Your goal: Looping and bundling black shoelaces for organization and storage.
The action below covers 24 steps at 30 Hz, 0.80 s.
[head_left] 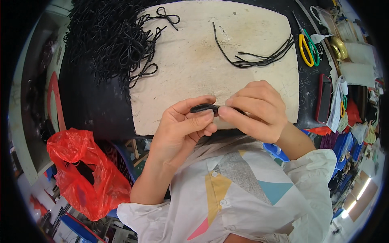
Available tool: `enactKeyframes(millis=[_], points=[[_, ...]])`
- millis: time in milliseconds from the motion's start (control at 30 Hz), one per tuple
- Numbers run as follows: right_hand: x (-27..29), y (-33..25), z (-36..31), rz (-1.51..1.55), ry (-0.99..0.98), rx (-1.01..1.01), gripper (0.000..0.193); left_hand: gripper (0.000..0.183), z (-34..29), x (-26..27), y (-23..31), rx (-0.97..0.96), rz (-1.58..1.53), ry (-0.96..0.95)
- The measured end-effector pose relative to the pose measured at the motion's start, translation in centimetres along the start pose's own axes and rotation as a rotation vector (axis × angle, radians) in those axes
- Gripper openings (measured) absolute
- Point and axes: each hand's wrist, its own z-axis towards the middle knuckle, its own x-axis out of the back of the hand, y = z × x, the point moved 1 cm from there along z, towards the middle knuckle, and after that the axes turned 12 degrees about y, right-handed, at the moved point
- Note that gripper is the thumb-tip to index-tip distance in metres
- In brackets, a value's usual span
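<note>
Over the near edge of a pale board (182,73), my left hand (182,121) pinches a black cord (202,107) between thumb and fingers. The cord shows as a doubled, flattened loop at its left end. My right hand (257,109) is closed on the same cord just to the right, and its fingers hide part of it. Farther off on the board lie several loose black cords (263,61) in a curved bunch. A big heap of knotted, looped black cords (113,40) covers the far left, and a few loops spill onto the board.
Scissors with yellow handles (304,50) and another pair with green handles (314,50) lie at the right. Nearby are a dark red phone-shaped object (323,99) and folded paper (337,105). A red plastic bag (87,174) hangs at the lower left.
</note>
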Motion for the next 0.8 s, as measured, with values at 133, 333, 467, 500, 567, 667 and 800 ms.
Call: enactKeyframes(millis=[133, 333, 467, 500, 567, 667, 800], points=[[-0.3, -0.1, 0.0, 0.068, 0.079, -0.038, 0.034, 0.023, -0.8, -0.7, 0.0, -0.058, 0.134, 0.037], [-0.6, -0.4, -0.3, 0.160, 0.130, -0.100, 0.034, 0.018, -1.1, -0.6, -0.2, -0.047, 0.110, -0.043], [-0.9, -0.4, -0.3, 0.176, 0.149, -0.140, 0.029, 0.015, -1.1, -0.8, -0.5, -0.132, 0.052, -0.084], [-1.0, -0.5, -0.4, 0.199, 0.133, -0.204, 0.025, 0.014, -1.2, -0.9, -0.5, -0.243, 0.140, -0.053], [-1.0, -1.1, 0.0, 0.359, 0.062, -0.602, 0.017, 0.013, -1.1, -0.7, -0.4, -0.543, 0.421, 0.012], [-0.7, -2.2, 1.1, 0.743, -0.058, -1.411, 0.009, 0.014, -0.8, 0.1, -0.5, -0.922, 0.843, 0.088], [-0.7, -1.4, 0.6, 0.848, -0.134, -1.620, 0.013, 0.014, -0.6, -0.6, -0.1, -0.820, 0.699, 0.124]])
